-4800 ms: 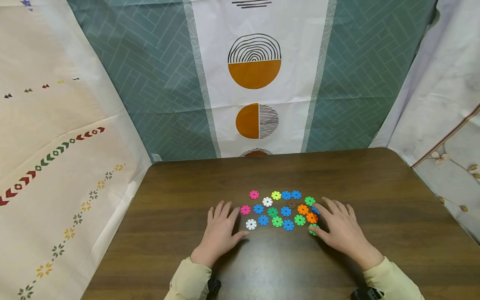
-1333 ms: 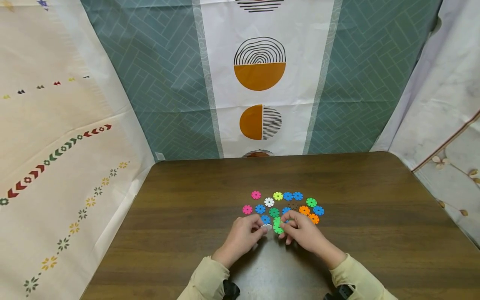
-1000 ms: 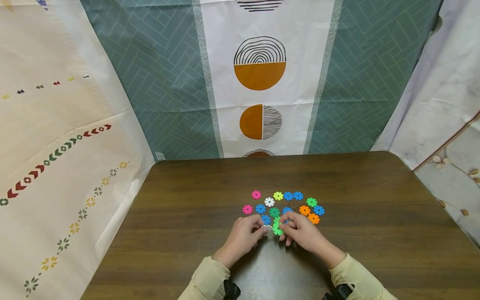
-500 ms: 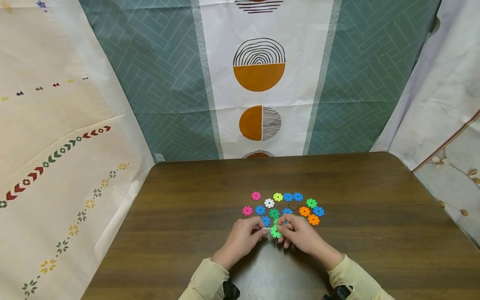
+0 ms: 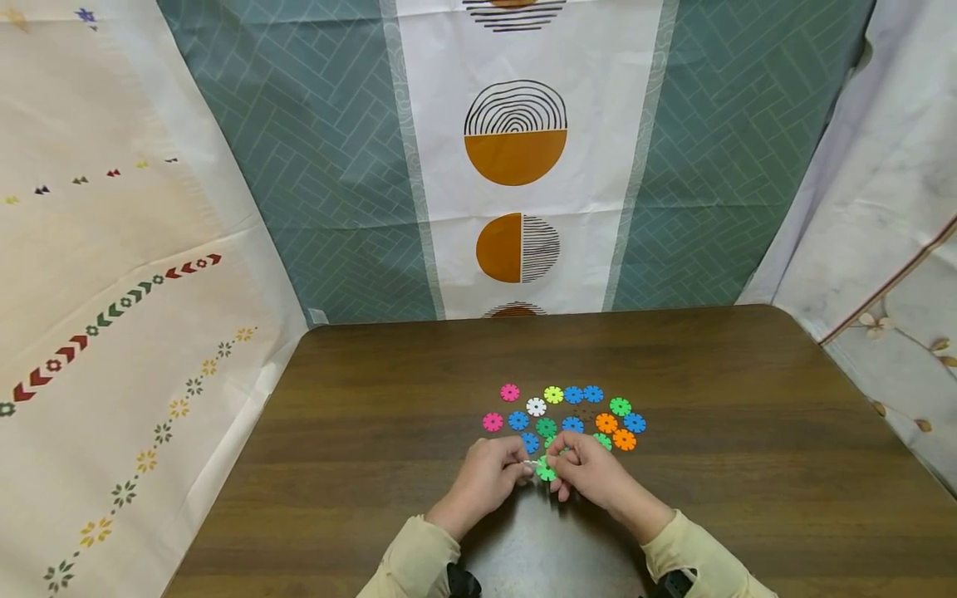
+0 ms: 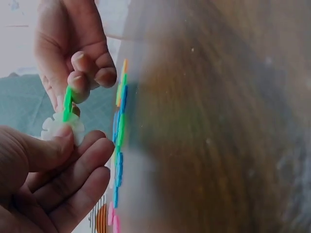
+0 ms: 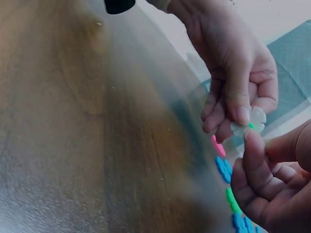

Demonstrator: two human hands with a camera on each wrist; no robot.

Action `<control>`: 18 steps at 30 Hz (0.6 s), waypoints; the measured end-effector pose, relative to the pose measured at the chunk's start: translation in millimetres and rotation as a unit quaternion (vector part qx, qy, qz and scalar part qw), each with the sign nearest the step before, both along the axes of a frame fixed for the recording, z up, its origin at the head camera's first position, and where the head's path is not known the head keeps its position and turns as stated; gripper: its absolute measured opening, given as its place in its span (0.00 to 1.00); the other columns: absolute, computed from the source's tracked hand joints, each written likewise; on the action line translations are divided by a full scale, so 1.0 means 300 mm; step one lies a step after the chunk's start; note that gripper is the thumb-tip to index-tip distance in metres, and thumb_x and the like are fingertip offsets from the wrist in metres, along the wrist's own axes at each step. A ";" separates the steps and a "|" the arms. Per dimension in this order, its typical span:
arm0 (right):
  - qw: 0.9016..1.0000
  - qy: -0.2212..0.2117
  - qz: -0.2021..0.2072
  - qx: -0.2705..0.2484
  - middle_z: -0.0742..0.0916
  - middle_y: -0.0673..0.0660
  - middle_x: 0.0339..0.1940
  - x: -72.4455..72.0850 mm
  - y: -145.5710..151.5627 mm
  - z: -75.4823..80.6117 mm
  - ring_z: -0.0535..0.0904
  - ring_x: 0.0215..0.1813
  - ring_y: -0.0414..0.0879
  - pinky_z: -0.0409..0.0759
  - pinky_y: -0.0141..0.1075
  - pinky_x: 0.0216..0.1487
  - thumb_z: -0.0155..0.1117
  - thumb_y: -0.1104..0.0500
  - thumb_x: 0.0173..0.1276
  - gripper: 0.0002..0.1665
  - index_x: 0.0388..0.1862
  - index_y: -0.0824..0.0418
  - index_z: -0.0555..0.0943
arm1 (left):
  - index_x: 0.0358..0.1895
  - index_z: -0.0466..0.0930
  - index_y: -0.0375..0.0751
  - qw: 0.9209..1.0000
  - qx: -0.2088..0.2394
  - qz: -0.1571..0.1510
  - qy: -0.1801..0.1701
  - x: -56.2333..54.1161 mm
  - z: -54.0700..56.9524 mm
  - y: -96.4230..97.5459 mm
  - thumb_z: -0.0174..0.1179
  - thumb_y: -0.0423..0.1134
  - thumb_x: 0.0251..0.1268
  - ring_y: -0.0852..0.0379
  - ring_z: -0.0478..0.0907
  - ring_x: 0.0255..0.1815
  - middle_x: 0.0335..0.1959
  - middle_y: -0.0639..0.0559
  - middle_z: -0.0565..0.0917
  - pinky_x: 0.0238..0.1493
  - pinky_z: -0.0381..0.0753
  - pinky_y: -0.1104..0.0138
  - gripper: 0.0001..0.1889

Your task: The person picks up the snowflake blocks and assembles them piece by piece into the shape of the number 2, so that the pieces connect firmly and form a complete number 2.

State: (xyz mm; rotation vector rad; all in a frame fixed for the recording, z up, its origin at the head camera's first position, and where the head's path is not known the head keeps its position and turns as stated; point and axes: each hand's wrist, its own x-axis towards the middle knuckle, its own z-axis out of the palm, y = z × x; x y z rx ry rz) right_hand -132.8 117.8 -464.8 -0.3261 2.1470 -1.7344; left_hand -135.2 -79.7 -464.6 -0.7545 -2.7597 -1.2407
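1. Pinching the white disc (image 6: 50, 128), left hand (image 5: 486, 483) has thumb on its face, other fingers loosely curved.
2. Green disc (image 5: 545, 471) sits just right of left fingertips; right hand (image 5: 594, 482) is closed to a pinch on it.
3. Rims overlap at left thumb tip, discs crosswise. Can't tell how deep the slot is seated.
4. To do it well, I'd line up slot to slot, hold discs square, push straight; twisting could slip the pinch.
5. Loose discs (image 5: 518, 420) lie just beyond both hands; avoid knocking them.
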 end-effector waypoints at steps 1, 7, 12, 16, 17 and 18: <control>1.000 -0.001 -0.004 0.000 0.82 0.63 0.19 0.001 -0.003 -0.002 0.80 0.21 0.48 0.76 0.35 0.22 0.55 0.62 0.75 0.08 0.42 0.69 0.74 | 0.24 0.78 0.45 1.000 -0.001 -0.002 0.000 -0.001 0.000 -0.001 0.67 0.31 0.60 0.72 0.74 0.23 0.21 0.57 0.84 0.29 0.74 0.76 0.10; 1.000 0.011 -0.017 0.000 0.83 0.67 0.21 0.001 0.000 -0.001 0.79 0.20 0.49 0.75 0.35 0.23 0.55 0.61 0.76 0.10 0.44 0.69 0.74 | 0.40 0.79 0.46 0.999 -0.022 -0.022 -0.045 0.000 0.024 -0.009 0.68 0.39 0.62 0.69 0.74 0.25 0.25 0.59 0.83 0.29 0.74 0.72 0.08; 1.000 0.028 -0.006 -0.004 0.82 0.66 0.20 -0.004 0.003 -0.008 0.79 0.19 0.50 0.73 0.35 0.23 0.56 0.59 0.75 0.11 0.44 0.69 0.73 | 0.52 0.80 0.52 0.996 -0.018 -0.030 -0.077 0.011 0.019 -0.004 0.68 0.52 0.59 0.68 0.77 0.27 0.29 0.62 0.84 0.30 0.76 0.71 0.19; 0.996 0.064 -0.038 0.040 0.83 0.61 0.20 -0.009 0.010 -0.005 0.77 0.17 0.50 0.75 0.36 0.21 0.59 0.58 0.73 0.10 0.42 0.65 0.74 | 0.44 0.83 0.52 0.999 -0.018 -0.011 -0.029 0.004 0.008 0.005 0.68 0.51 0.58 0.70 0.72 0.25 0.28 0.64 0.82 0.28 0.74 0.73 0.13; 0.994 0.077 -0.051 0.058 0.83 0.60 0.22 -0.012 0.016 -0.005 0.76 0.17 0.49 0.75 0.37 0.21 0.60 0.58 0.73 0.09 0.42 0.64 0.75 | 0.43 0.84 0.52 1.000 -0.019 -0.006 -0.021 0.002 0.009 0.005 0.69 0.49 0.58 0.69 0.70 0.23 0.26 0.65 0.80 0.27 0.73 0.73 0.12; 0.991 0.090 -0.066 0.079 0.83 0.58 0.23 -0.014 0.023 -0.004 0.75 0.17 0.49 0.75 0.37 0.20 0.60 0.59 0.72 0.07 0.41 0.63 0.76 | 0.42 0.84 0.51 1.000 -0.019 -0.002 -0.013 0.000 0.011 0.003 0.70 0.48 0.58 0.69 0.68 0.22 0.24 0.65 0.79 0.26 0.72 0.73 0.11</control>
